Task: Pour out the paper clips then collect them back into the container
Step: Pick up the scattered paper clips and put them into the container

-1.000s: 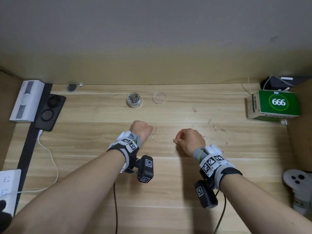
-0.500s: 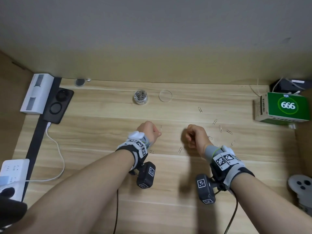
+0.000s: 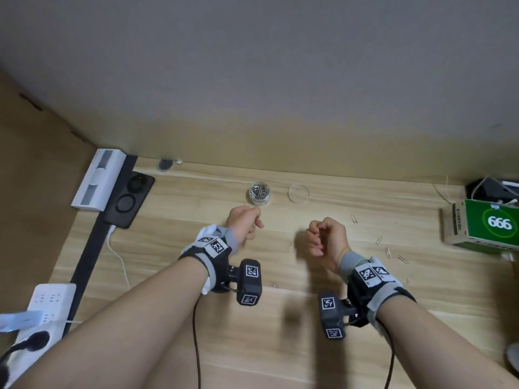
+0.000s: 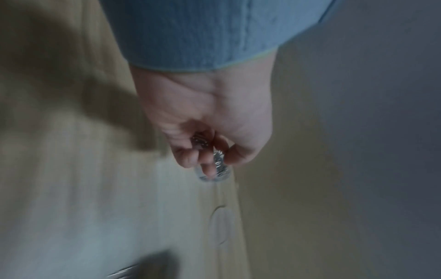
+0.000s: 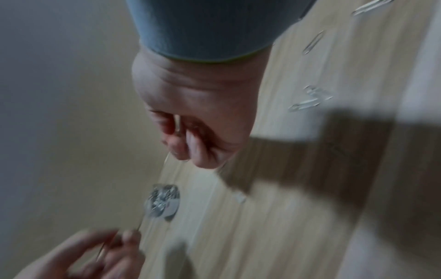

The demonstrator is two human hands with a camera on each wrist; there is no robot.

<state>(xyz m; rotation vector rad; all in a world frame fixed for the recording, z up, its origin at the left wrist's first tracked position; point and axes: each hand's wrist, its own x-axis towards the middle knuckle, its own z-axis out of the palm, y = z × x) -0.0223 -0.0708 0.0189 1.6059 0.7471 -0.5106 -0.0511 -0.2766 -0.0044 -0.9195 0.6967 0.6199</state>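
I find the container point(image 3: 260, 193), a small round clear pot about full of bright wire paper clips, standing at 12 o'clock on the wood-grain table point(image 3: 280, 346), with its flat clear lid point(image 3: 298, 193) just beside it toward 1 o'clock. My left hand point(image 3: 243, 224) hovers near the pot on its 6 o'clock side, fingers curled, a clip point(image 3: 255, 222) pinched between thumb and forefinger; the left wrist view shows further metal glinting in the curled fingers, blurred, count not determinable. My right hand point(image 3: 327, 238) is curled at centre, and the right wrist view shows a thin clip point(image 5: 177, 123) pinched in its fingertips. Loose clips point(image 3: 387, 252) remain scattered from 1 to 3 o'clock, with single ones near centre point(image 3: 290, 245) and toward 6 o'clock point(image 3: 274, 285). In my judgement these clips are very light, stiff, smooth bent wire, lying flat on a hard surface, so they will skate under a fingertip; each is best taken across its long sides with a fingertip pinch, or slid up against a nail. The pot looks light and easily tipped; release from above, not against the rim. Off-task: a green box point(image 3: 483, 223) at 3 o'clock.
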